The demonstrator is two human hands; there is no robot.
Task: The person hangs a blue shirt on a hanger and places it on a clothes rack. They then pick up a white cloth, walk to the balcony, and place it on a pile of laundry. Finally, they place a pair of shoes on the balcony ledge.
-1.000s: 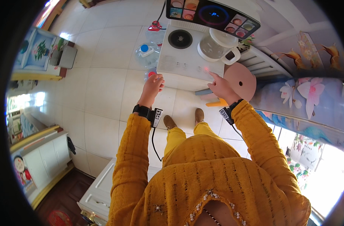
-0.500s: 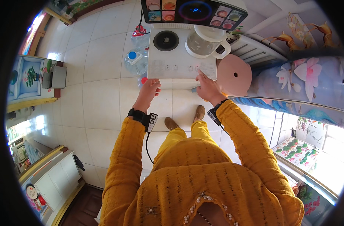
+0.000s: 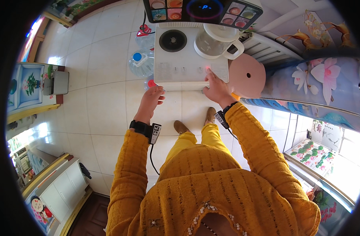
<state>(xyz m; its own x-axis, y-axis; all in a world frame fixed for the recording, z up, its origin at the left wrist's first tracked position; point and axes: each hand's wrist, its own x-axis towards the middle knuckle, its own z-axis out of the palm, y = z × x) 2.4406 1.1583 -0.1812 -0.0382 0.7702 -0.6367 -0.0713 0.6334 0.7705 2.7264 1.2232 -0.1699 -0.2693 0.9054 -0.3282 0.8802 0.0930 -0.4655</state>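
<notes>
A white countertop drink machine [image 3: 192,72] stands in front of me, with a black round plate at its left. On its right side sits a clear glass kettle [image 3: 210,45] with a white lid and handle. My right hand [image 3: 219,89] has its index finger stretched onto the red-lit touch button [image 3: 208,69] on the machine's panel; the thumb is apart and the other fingers are bent. Just off the machine's front left corner, my left hand [image 3: 149,103] is loosely curled, with nothing visible in it.
A dark display panel [image 3: 205,8] with drink pictures rises at the machine's back. Large clear water bottles [image 3: 141,66] stand on the floor to its left. Close on the right are a round pink lid-like top [image 3: 249,76] and a flower-patterned surface [image 3: 306,90]. Tiled floor [image 3: 105,106] spreads leftward.
My left hand has drawn slightly back and down from the machine's front left corner. The right index finger stays at the same button, where the red light now shows brighter.
</notes>
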